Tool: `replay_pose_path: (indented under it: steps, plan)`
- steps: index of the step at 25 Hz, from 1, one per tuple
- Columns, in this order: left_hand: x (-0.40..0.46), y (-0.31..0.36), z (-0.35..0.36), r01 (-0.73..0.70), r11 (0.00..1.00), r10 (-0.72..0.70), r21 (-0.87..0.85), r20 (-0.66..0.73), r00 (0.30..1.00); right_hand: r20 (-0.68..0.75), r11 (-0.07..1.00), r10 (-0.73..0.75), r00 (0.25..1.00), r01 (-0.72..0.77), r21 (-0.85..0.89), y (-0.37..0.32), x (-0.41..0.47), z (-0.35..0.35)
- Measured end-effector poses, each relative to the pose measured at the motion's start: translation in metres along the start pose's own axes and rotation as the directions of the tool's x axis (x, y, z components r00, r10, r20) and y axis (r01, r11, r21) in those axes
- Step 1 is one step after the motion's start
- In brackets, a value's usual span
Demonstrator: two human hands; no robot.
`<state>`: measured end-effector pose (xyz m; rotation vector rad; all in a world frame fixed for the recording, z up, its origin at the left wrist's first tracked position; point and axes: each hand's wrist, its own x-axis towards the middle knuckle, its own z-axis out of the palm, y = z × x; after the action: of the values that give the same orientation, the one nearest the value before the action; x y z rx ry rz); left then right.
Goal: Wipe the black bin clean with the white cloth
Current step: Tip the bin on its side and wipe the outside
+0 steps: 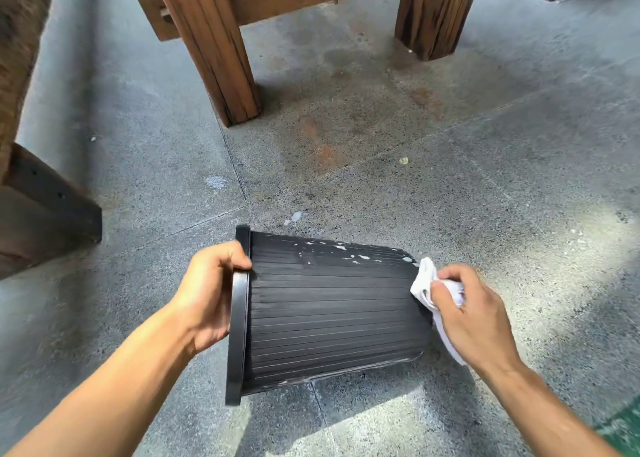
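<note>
Left hand (211,290) fingers clamp the rim of the sideways black bin (329,311); right hand (474,314) pinches the white cloth (424,280) against its base. White flecks likely need firm strokes along the ribs.

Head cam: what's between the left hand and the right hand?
The black bin on its side: left hand grips its rim, right hand presses the white cloth at its base end. Only its ribbed wall spans the gap.

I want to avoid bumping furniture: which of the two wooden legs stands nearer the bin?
The thicker, lighter-brown leg on the left is nearer the black bin; the darker leg stands farther back on the right.
</note>
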<state>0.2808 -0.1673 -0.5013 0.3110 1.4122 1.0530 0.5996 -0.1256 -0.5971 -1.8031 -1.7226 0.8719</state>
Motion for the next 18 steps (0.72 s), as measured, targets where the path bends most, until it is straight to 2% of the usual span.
replay_pose_path:
  steps: [3, 6, 8, 11, 14, 16, 18]
  plan:
    - [0.002, 0.001, 0.002, 0.073, 0.995, -0.073, -0.061, 0.0, 0.997, 0.123, 0.997, 0.072, 0.99, -0.07, -0.019, -0.007, 0.0, 0.0]
    - [0.005, -0.002, -0.001, 0.127, 0.99, -0.13, -0.068, -0.029, 0.991, 0.034, 0.994, 0.026, 0.999, -0.022, -0.109, -0.023, 0.01, -0.01]
    - [0.004, -0.002, -0.002, 0.114, 0.989, -0.119, -0.095, -0.047, 0.992, -0.03, 0.994, -0.032, 0.999, 0.029, -0.104, -0.041, 0.019, -0.017]
    - [0.002, 0.0, 0.001, 0.059, 0.99, -0.068, -0.129, -0.065, 0.996, 0.036, 0.968, -0.248, 0.968, 0.25, -0.038, -0.089, 0.012, -0.001]
    - [0.001, -0.004, 0.013, 0.0, 0.994, -0.009, -0.111, -0.079, 0.997, 0.163, 0.858, -0.499, 0.851, 0.512, -0.043, -0.141, -0.014, 0.038]
    - [0.002, -0.008, 0.017, -0.033, 0.996, 0.023, -0.082, -0.113, 0.993, 0.187, 0.784, -0.594, 0.783, 0.615, -0.085, -0.158, -0.023, 0.06]
    - [0.001, -0.009, 0.017, -0.041, 0.999, 0.034, -0.036, -0.18, 0.983, 0.154, 0.737, -0.649, 0.745, 0.665, -0.117, -0.16, -0.022, 0.073]
